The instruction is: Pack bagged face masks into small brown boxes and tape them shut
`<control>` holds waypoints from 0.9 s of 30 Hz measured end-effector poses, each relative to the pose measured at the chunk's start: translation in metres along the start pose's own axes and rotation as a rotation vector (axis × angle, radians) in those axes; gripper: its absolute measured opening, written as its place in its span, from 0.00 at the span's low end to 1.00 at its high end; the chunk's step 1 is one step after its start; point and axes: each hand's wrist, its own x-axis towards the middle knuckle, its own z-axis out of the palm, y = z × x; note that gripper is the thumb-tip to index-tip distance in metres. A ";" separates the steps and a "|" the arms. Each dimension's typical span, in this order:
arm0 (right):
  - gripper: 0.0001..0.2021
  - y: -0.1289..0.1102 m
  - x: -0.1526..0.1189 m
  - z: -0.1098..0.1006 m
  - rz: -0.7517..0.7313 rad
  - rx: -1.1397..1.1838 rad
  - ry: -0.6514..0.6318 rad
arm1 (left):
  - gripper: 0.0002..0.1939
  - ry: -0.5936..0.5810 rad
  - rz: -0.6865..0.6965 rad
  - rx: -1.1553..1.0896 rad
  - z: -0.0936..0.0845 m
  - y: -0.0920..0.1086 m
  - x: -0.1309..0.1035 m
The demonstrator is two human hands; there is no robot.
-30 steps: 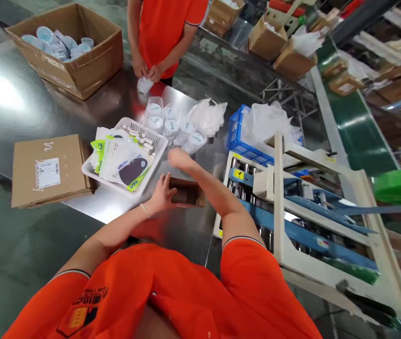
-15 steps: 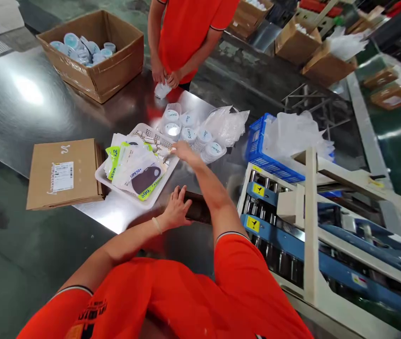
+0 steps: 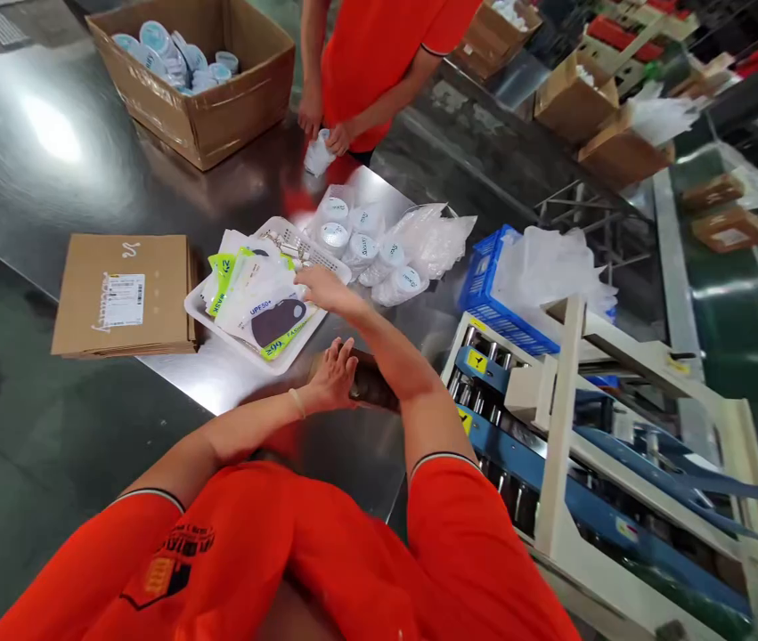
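A white plastic basket (image 3: 295, 352) sits on the metal table, holding flat face mask packets (image 3: 264, 307) in white and lime-green packaging. Small metal-looking pieces (image 3: 281, 240) lie at its far end. My right hand (image 3: 323, 289) reaches over the basket's right side, its fingers extended down onto the packets; the fingertips are partly hidden. Closer to my body, my left hand (image 3: 333, 376) is open with fingers spread, beside a small brown box (image 3: 371, 383). My right forearm covers part of that box. Whether the left hand touches it is unclear.
Lidded clear cups (image 3: 365, 245) and clear plastic bags (image 3: 436, 240) stand beyond the basket. Flattened cartons (image 3: 125, 294) lie left, with a carton of cups (image 3: 198, 107) behind. A co-worker's hands (image 3: 325, 129) hold a cup. On the right are a blue crate (image 3: 505, 294) and a roller conveyor (image 3: 499, 392).
My right hand has moved left, from the metal-looking pieces to the mask packets. My left hand stays near the brown box, fingers still spread. The view has shifted slightly.
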 end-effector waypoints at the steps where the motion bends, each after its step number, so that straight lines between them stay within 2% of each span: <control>1: 0.22 -0.009 0.027 0.004 -0.051 -0.011 0.009 | 0.57 0.001 0.009 -0.005 0.001 -0.001 0.000; 3: 0.26 -0.027 0.067 0.013 -0.096 -0.036 0.005 | 0.58 -0.003 0.038 -0.029 0.002 -0.005 0.001; 5: 0.21 -0.038 0.089 0.021 -0.075 -0.034 -0.005 | 0.52 -0.014 0.056 -0.046 0.003 -0.007 0.001; 7: 0.12 -0.041 0.095 0.026 -0.053 -0.012 -0.004 | 0.49 -0.036 0.048 -0.034 0.002 -0.008 0.003; 8: 0.09 -0.039 0.092 0.025 -0.039 0.002 -0.001 | 0.52 -0.050 0.038 -0.021 0.001 -0.008 0.003; 10: 0.11 -0.030 0.077 0.019 -0.003 0.039 0.031 | 0.60 -0.069 0.022 0.000 -0.002 -0.007 0.004; 12: 0.14 -0.015 0.045 0.004 0.043 0.082 0.117 | 0.62 -0.057 0.021 -0.003 -0.007 -0.007 0.004; 13: 0.15 -0.008 0.021 -0.006 0.078 0.098 0.180 | 0.59 -0.036 0.030 -0.020 -0.010 -0.007 0.003; 16: 0.20 0.009 -0.076 -0.030 0.251 0.071 0.364 | 0.40 0.126 0.023 -0.183 -0.014 -0.010 -0.003; 18: 0.24 0.008 -0.150 -0.032 0.368 0.010 0.439 | 0.29 0.273 -0.046 -0.313 -0.013 -0.012 -0.009; 20: 0.24 -0.003 -0.214 -0.018 0.414 -0.028 0.434 | 0.23 0.404 -0.166 -0.410 -0.011 -0.013 -0.014; 22: 0.23 -0.019 -0.255 0.011 0.393 -0.012 0.335 | 0.18 0.467 -0.282 -0.495 -0.010 -0.014 -0.017; 24: 0.23 -0.032 -0.272 0.044 0.347 0.048 0.169 | 0.13 0.477 -0.378 -0.622 -0.014 -0.014 -0.015; 27: 0.21 -0.034 -0.265 0.080 0.292 0.184 -0.095 | 0.09 0.434 -0.466 -0.795 -0.028 -0.014 -0.008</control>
